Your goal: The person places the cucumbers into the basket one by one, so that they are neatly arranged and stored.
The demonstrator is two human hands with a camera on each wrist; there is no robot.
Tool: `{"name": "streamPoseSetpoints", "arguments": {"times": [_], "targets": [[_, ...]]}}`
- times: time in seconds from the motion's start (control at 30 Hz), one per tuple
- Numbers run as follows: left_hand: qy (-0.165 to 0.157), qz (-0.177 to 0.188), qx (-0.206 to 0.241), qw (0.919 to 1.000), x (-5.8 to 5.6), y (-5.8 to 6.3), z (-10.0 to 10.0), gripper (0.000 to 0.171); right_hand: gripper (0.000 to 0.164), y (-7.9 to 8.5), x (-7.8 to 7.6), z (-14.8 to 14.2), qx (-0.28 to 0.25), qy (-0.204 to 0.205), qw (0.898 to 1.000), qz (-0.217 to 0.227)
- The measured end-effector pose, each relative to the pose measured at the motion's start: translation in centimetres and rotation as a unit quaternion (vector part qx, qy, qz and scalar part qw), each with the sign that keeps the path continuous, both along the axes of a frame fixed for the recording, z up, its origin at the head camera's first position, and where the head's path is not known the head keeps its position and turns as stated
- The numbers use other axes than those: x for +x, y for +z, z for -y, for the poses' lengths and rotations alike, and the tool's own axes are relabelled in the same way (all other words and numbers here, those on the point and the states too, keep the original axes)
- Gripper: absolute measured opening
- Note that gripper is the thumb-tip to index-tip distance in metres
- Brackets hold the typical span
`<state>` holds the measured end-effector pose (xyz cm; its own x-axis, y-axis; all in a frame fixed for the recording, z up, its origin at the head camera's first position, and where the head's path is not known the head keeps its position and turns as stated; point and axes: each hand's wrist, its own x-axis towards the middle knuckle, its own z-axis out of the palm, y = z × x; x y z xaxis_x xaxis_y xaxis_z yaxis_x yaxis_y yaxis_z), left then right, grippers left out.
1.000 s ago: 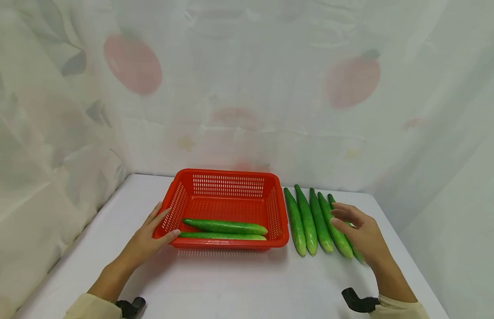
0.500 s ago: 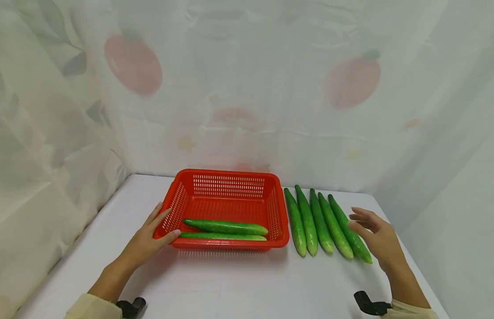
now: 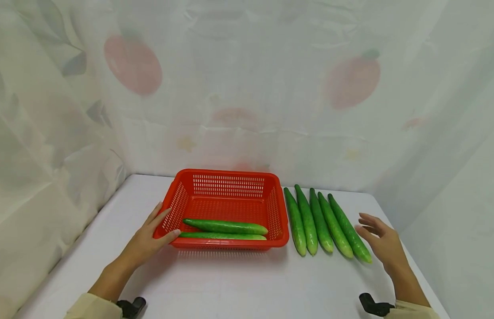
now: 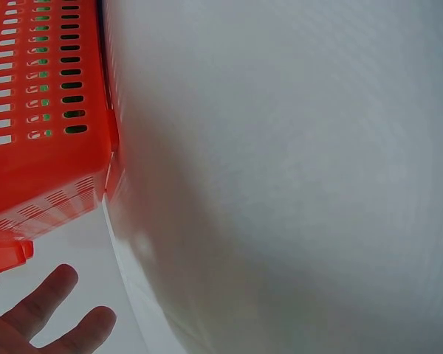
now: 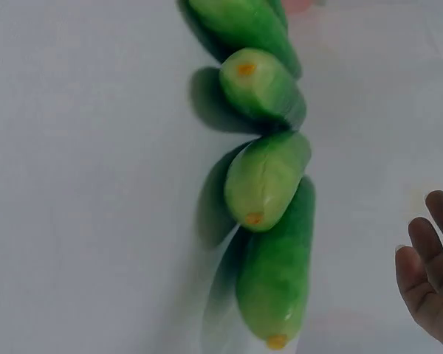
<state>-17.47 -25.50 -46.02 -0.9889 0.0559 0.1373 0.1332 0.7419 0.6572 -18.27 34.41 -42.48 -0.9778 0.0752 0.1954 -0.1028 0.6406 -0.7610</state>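
Note:
My left hand (image 3: 143,239) touches the front left corner of a red plastic basket (image 3: 228,243), its thumb at the rim and its fingers spread along the side. Inside the basket, two green cucumbers (image 3: 227,227) lie crosswise near the front wall. In the left wrist view, spread fingertips (image 4: 53,288) show below the perforated basket wall (image 4: 55,166). Several more cucumbers (image 3: 320,221) lie side by side on the table, right of the basket. My right hand (image 3: 384,246) hovers just right of the outermost cucumber (image 3: 349,228), fingers loosely bent, holding nothing. The right wrist view shows pale cucumber ends (image 5: 266,184) beside the fingers (image 5: 428,254).
A white-covered table (image 3: 239,283) extends in front of the basket and to both sides. Pale curtains (image 3: 247,88) with fruit prints hang behind it and at the left. A plain white sheet (image 3: 462,212) closes off the right side.
My right hand has moved right and a little toward me, off the outermost cucumber it partly covered before. The left hand, basket and cucumbers look the same.

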Motion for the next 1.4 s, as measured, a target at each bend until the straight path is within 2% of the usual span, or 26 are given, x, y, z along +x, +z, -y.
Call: {"name": "streamPoseSetpoints", "arguments": {"times": [0.27,0.53,0.87,1.07,1.4], "targets": [[0.000,-0.001,0.000,1.0000,-0.1,-0.2,0.1,0.079,0.059,-1.6,-0.5,-1.0,-0.004,0.010,1.000,0.028],[-0.003,-0.004,0.005,1.0000,-0.1,-0.3,0.1,0.081,0.067,-3.1,-0.9,-1.8,-0.062,0.013,0.994,0.089],[-0.002,-0.003,0.006,1.0000,0.0,-0.1,-0.1,0.080,0.071,-4.6,-1.3,-2.7,-0.097,0.016,0.985,0.142],[-0.003,-0.001,0.007,1.0000,-0.1,-0.2,-0.2,0.079,0.070,-5.8,-1.5,-3.3,-0.097,0.018,0.983,0.155],[-0.001,-0.003,0.005,1.0000,0.1,0.1,-0.1,0.079,0.063,-6.5,-1.8,-3.1,-0.098,0.018,0.982,0.163]]}}
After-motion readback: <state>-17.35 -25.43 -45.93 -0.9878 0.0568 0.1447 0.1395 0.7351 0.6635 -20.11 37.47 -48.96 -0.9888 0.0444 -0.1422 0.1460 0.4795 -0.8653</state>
